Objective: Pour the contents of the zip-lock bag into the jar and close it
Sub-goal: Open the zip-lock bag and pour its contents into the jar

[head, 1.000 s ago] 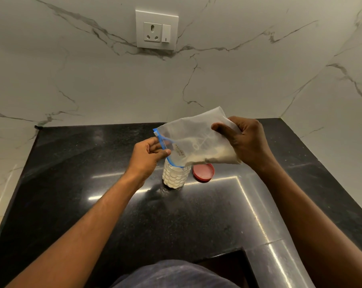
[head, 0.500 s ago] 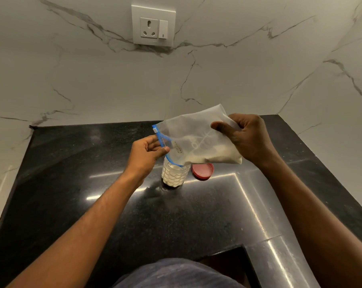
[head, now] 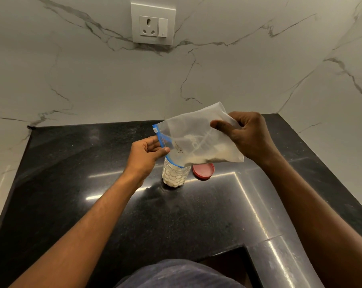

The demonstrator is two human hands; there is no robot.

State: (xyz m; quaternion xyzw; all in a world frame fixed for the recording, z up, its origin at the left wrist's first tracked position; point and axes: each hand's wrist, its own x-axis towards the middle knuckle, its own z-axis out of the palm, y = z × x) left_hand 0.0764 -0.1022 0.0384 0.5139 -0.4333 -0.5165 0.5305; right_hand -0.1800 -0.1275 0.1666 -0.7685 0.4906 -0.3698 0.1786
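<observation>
A clear zip-lock bag [head: 194, 138] with a blue zip edge is held tilted over a small clear dimpled jar [head: 174, 175] on the black counter. The bag's lower corner sits at the jar's mouth. A little pale grain lies along the bag's bottom fold, and the jar looks mostly full of the same pale grain. My left hand [head: 146, 155] pinches the blue zip edge. My right hand [head: 246, 136] grips the bag's far end, raised higher. The jar's red lid [head: 203, 171] lies flat on the counter just right of the jar.
The black granite counter [head: 92, 183] runs back to a white marble wall with a socket and switch plate [head: 153, 23]. A marble side wall closes the right. A dark cut-out [head: 227, 260] opens at the counter's near edge.
Both hands and the bag hold nearly the same pose over the jar. The grain left in the bag has thinned slightly. The view has shifted a little.
</observation>
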